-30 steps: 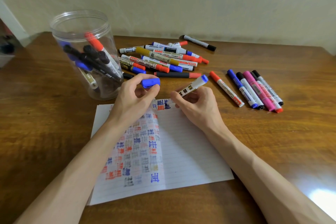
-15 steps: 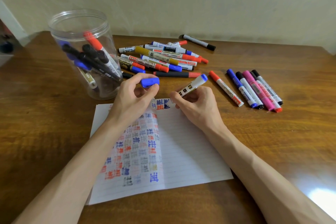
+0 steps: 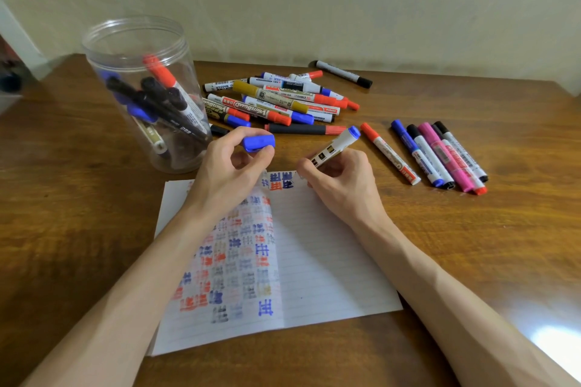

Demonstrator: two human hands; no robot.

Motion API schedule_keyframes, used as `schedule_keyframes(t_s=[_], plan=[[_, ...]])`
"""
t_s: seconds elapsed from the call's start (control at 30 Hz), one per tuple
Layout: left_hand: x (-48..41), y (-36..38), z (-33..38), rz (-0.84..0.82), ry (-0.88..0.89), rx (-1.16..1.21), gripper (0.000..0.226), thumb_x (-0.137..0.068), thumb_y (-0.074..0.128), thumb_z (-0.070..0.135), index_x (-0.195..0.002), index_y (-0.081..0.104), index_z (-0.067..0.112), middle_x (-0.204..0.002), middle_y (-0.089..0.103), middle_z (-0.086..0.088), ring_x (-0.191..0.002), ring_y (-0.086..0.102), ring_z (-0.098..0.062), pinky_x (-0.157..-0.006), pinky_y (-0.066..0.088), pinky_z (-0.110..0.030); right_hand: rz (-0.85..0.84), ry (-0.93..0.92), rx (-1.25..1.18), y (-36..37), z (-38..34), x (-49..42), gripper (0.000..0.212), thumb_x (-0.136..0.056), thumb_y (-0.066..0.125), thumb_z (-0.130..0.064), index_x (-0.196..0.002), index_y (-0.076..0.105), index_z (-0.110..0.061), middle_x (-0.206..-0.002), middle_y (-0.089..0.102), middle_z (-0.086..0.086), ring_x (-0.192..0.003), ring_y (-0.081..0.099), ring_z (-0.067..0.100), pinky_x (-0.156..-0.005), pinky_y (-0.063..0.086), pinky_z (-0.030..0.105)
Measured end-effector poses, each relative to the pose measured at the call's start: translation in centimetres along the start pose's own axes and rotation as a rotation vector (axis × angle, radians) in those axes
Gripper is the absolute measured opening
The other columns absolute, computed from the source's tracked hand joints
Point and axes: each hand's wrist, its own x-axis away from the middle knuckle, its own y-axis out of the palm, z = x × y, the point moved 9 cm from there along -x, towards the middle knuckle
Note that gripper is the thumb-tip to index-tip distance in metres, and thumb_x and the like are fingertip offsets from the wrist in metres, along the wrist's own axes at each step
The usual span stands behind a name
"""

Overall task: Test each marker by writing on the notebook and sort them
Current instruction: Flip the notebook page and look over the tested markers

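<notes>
The left hand (image 3: 229, 166) pinches a blue cap (image 3: 258, 143) just above the top edge of the open notebook (image 3: 314, 245). The right hand (image 3: 342, 179) grips a white marker (image 3: 334, 148), tilted with its blue end up and away; its tip is hidden by the fingers (image 3: 306, 166). Both hands are near each other but apart. On the desk (image 3: 471, 245), a clear jar (image 3: 147, 94) holds several markers, a loose pile (image 3: 276, 100) lies behind the hands, and a neat row (image 3: 440, 154) lies to the right.
</notes>
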Motion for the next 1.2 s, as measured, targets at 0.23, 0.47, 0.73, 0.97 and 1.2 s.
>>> schedule_keyframes(t_s=[0.23, 0.47, 0.73, 0.97, 1.2], plan=[[-0.1, 0.1, -0.2, -0.009, -0.009, -0.006, 0.026, -0.098, 0.068, 0.032, -0.123, 0.069, 0.028, -0.113, 0.068, 0.015, -0.106, 0.060, 0.005, -0.081, 0.046, -0.010, 0.008, -0.004, -0.038, -0.2, -0.1, 0.0, 0.012, -0.090, 0.074, -0.024, -0.080, 0.075, -0.017, -0.073, 0.076, -0.007, -0.072, 0.073, 0.007, -0.065, 0.056, 0.019], [0.0, 0.0, -0.1, -0.016, 0.001, 0.003, 0.026, -0.098, 0.068, 0.032, -0.123, 0.069, 0.027, -0.110, 0.069, 0.013, -0.104, 0.061, 0.003, -0.078, 0.049, -0.007, -0.003, -0.023, 0.032, -0.1, -0.4, 0.1, 0.017, -0.087, 0.075, -0.024, -0.073, 0.072, -0.017, -0.068, 0.072, -0.007, -0.064, 0.066, 0.005, -0.058, 0.048, 0.015], [0.2, 0.5, 1.1, -0.102, 0.071, 0.027, 0.021, -0.099, 0.067, 0.027, -0.120, 0.072, 0.028, -0.095, 0.072, 0.024, -0.099, 0.067, 0.001, -0.080, 0.054, -0.012, 0.052, 0.086, -0.324, -1.3, 0.0, 0.2, 0.006, -0.095, 0.073, -0.016, -0.093, 0.073, -0.011, -0.072, 0.074, -0.004, -0.064, 0.067, 0.005, -0.060, 0.052, 0.020], [0.3, 1.0, 1.3, -0.162, 0.087, 0.011, 0.028, -0.090, 0.077, 0.025, -0.116, 0.070, 0.030, -0.105, 0.075, 0.016, -0.098, 0.072, 0.000, -0.079, 0.057, -0.015, 0.046, 0.181, -0.497, -1.9, 1.0, 0.0, 0.015, -0.095, 0.075, -0.022, -0.096, 0.070, -0.008, -0.072, 0.069, 0.006, -0.060, 0.059, 0.014, -0.055, 0.046, 0.024], [0.5, 1.5, 1.6, -0.197, 0.111, -0.018, 0.030, -0.088, 0.078, 0.020, -0.117, 0.071, 0.026, -0.101, 0.075, 0.016, -0.097, 0.071, 0.000, -0.076, 0.055, -0.011, 0.010, 0.131, -0.547, -1.8, 0.3, 0.2, 0.014, -0.095, 0.075, -0.020, -0.092, 0.068, -0.008, -0.070, 0.067, 0.007, -0.057, 0.056, 0.014, -0.052, 0.045, 0.024]])
